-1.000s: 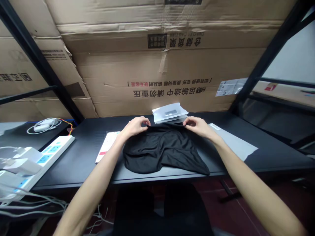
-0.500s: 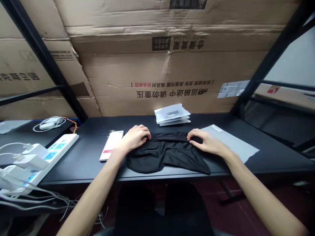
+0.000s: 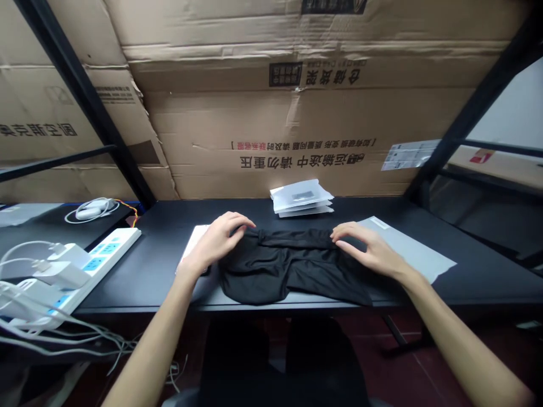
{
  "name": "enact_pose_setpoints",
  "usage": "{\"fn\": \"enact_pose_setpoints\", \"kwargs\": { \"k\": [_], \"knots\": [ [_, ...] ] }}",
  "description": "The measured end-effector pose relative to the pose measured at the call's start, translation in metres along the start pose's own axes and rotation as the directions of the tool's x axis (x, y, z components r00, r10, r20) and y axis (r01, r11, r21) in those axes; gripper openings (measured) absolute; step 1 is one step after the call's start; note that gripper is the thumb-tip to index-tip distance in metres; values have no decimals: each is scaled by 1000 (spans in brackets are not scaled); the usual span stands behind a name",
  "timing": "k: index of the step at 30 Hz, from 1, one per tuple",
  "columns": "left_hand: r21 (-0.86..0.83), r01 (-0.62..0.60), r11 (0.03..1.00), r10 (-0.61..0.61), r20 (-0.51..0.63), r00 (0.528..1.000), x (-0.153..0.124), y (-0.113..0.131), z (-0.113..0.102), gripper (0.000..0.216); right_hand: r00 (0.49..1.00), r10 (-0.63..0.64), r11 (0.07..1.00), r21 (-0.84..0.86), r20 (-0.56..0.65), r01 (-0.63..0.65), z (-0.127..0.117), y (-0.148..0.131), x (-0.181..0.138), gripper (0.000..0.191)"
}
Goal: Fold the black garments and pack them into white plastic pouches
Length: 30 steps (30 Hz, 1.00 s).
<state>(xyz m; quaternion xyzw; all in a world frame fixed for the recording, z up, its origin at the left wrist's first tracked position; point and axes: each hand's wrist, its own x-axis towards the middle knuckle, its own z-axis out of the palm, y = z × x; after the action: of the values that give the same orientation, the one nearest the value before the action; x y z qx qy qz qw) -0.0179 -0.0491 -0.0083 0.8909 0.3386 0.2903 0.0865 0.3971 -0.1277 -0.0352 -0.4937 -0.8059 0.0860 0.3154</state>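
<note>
While the left hand (image 3: pixel 220 238) holds its fingers apart and I cannot tell whether the right hand (image 3: pixel 368 244) pinches, black fabric (image 3: pixel 257 277) lies between them on the tabletop (image 3: pixel 146 277); its folded far edge (image 3: pixel 297 239) may unfold if pulled unevenly.

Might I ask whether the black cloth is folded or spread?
Partly folded: the black cloth shows a doubled strip along its far edge.

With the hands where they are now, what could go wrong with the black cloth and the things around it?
The black cloth reaches close to the front edge of the table, so a pull might drag it over. Its wrinkles may get pressed in as creases. The left hand covers part of the phone in this view and could nudge it.
</note>
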Motion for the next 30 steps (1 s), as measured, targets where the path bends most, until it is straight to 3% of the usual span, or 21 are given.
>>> {"fn": "enact_pose_setpoints", "kwargs": {
  "k": [3, 7, 9, 13, 16, 18, 22, 26, 30],
  "knots": [
    [83, 105, 991, -100, -61, 993, -3, -5, -11, 29, 997, 17, 1000, 0, -75, -17, 2, -7, 0, 22],
    [176, 45, 983, -55, 57, 997, -16, 8, -14, 29, 999, -21, 999, -38, -29, 19, 5, -22, -8, 26],
    [127, -4, 992, -12, 125, 992, -35, 25, -12, 28, 998, -63, 997, -46, 5, 63, 4, -31, -22, 28],
    [31, 26, 999, -31, 176, 984, -91, 53, -5, 29, 986, -108, 987, -108, 130, 122, 1, -43, -64, 41],
    [63, 52, 997, -63, 175, 983, -127, 56, 3, 42, 978, -105, 971, -196, 179, 140, 5, -41, -93, 64],
    [80, 66, 995, -78, 146, 986, -141, 53, 9, 44, 982, -123, 963, -222, 142, 153, 9, -36, -107, 68],
    [87, 87, 992, -96, 109, 989, -149, 49, 15, 46, 994, -103, 984, -143, 21, 105, 15, -25, -124, 54],
    [134, 45, 990, -58, 97, 994, -147, 52, 11, 34, 998, -48, 999, 17, -35, 49, 13, -21, -130, 37],
    [114, -4, 993, -5, 76, 997, -142, 54, 7, 21, 985, 81, 994, 91, -153, -67, 9, -25, -123, 22]
  ]
}}
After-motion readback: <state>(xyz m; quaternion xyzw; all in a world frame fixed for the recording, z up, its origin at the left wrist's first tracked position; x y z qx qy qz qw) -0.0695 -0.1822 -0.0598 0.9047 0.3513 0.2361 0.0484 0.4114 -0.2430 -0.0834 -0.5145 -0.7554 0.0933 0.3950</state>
